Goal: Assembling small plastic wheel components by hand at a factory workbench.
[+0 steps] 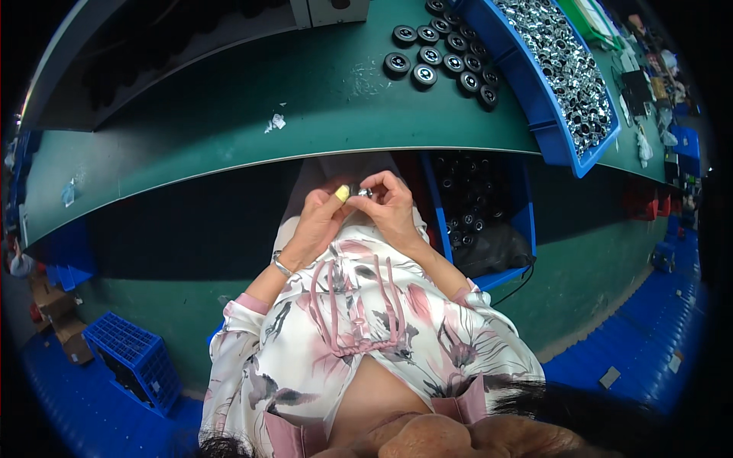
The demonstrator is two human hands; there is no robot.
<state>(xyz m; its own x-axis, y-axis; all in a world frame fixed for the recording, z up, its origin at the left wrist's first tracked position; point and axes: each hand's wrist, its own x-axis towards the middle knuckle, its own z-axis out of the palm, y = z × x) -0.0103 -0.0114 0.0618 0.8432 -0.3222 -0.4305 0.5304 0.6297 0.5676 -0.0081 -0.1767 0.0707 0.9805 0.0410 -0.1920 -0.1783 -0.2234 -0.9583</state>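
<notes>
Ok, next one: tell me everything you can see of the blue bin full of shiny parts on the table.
The blue bin is long and open-topped, plastic by its look, with a ribbed outer wall. Small silver parts, many ring-like, fill it in a loose heap. It sits upright and slanted on the green table, beside the black wheels, its near end overlapping the front edge in this view. Neither the left hand nor the right hand touches it.

A long bench (221, 130) with a green top and pale front edge runs left to right. A dark, pale-framed unit (153, 57) stands at its far left. Blue ribbed flooring (637, 324) shows right and near left, beside cardboard boxes (57, 301) at left.
</notes>
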